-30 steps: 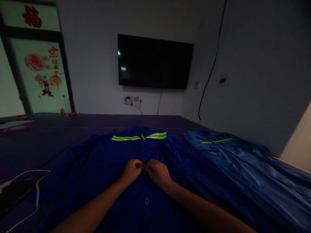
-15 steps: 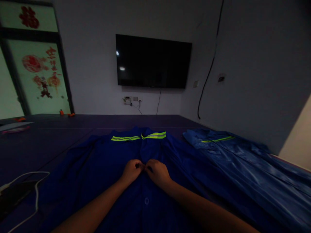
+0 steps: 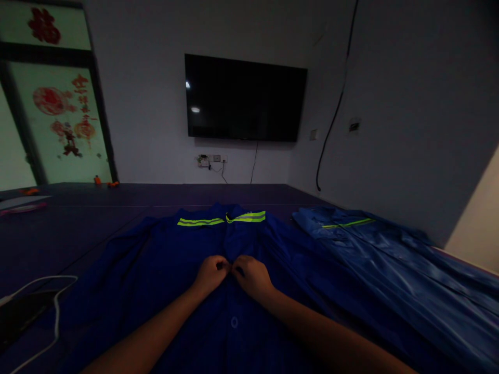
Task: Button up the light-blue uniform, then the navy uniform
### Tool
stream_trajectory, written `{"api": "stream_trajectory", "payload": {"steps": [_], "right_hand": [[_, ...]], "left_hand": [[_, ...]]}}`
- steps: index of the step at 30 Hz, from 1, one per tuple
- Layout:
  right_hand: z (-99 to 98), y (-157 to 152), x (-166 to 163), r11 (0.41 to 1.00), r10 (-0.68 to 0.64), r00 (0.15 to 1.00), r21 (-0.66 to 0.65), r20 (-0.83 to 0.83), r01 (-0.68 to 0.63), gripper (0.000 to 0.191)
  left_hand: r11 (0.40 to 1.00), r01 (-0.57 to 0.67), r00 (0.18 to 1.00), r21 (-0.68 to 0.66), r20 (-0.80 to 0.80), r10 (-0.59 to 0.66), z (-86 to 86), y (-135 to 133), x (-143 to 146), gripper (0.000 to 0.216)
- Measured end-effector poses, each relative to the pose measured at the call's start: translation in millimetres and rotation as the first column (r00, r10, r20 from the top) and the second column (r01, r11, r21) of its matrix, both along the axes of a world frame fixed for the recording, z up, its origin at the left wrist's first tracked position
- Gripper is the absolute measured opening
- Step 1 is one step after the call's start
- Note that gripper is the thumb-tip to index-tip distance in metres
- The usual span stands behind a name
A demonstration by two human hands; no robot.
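Observation:
A dark blue work jacket (image 3: 163, 270) with yellow-green reflective stripes near its collar lies spread flat on a dark table (image 3: 58, 228). My left hand (image 3: 211, 274) and my right hand (image 3: 252, 276) meet over the jacket's front placket, knuckles up, fingers curled and pinching the fabric at the middle seam. A round button (image 3: 234, 322) shows on the placket just below my hands. What sits between my fingertips is hidden.
A second, lighter blue jacket (image 3: 390, 265) with a reflective stripe lies to the right. A white cable (image 3: 54, 306) and a dark flat device (image 3: 19, 314) sit at the left edge. A black television (image 3: 245, 98) hangs on the far wall.
Both hands stay pinched together at the placket. The view has drifted very slightly; nothing else has moved.

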State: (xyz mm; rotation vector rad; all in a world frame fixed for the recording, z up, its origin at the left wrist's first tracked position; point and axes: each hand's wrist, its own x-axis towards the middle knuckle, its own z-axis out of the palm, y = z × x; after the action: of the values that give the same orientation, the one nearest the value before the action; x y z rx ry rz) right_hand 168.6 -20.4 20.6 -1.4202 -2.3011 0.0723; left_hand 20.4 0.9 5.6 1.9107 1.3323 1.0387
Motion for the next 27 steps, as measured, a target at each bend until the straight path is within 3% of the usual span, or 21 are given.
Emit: {"api": "stream_trajectory", "payload": {"steps": [27], "right_hand": [[0.2, -1.8, -1.5, 1.0, 0.004, 1.0, 0.026, 0.026, -0.005, 0.019]], "left_hand": [[0.999, -0.046, 0.998, -0.013, -0.053, 0.046, 1.6, -1.7, 0.2, 0.016]]}}
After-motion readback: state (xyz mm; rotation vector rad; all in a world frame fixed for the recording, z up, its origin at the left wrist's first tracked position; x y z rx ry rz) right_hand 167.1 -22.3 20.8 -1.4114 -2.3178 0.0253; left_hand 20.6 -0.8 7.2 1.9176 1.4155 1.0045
